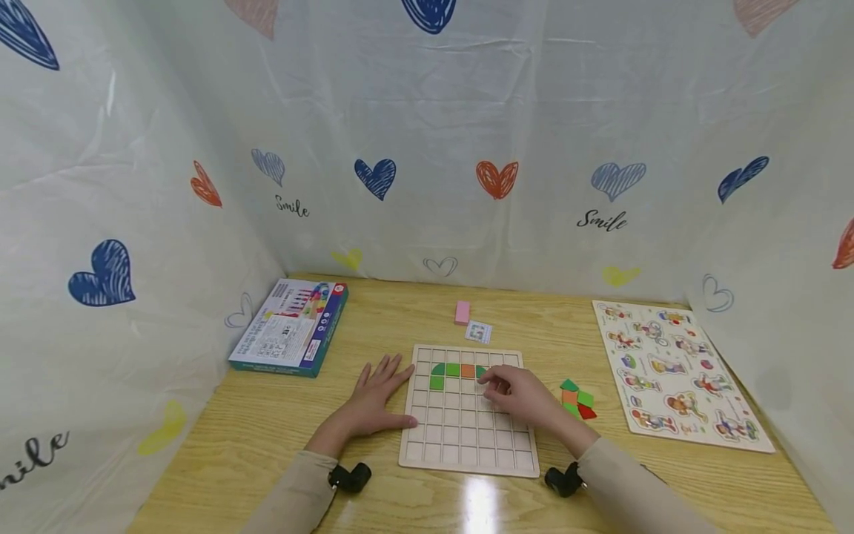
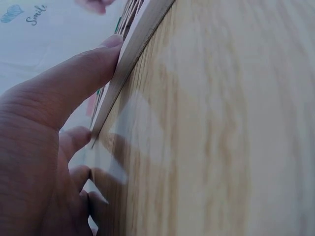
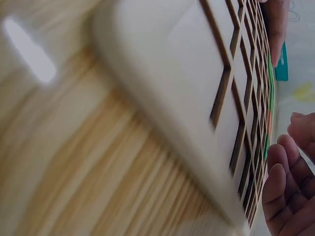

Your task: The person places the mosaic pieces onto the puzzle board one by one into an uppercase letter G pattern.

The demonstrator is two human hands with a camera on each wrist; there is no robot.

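A square wooden grid board [image 1: 468, 456] lies flat on the table. Along its upper rows sit a dark green rounded piece [image 1: 438, 368], a light green square [image 1: 453, 369], an orange square [image 1: 468, 371] and another light green square [image 1: 437, 383]. My left hand [image 1: 375, 398] rests with spread fingers at the board's left side, its thumb against the edge in the left wrist view. Over the upper right cells is my right hand [image 1: 517, 393], fingers loosely bent, fingertips right at a dark green piece [image 1: 480, 370] that they partly cover. Nothing shows between these fingers [image 3: 275, 184] in the right wrist view.
Loose green, orange and red pieces [image 1: 577, 400] lie right of the board. A pink block [image 1: 462, 312] and a small printed card [image 1: 479, 331] lie beyond it. A flat box [image 1: 290, 326] stands back left; a picture puzzle board [image 1: 680, 374] lies at the right.
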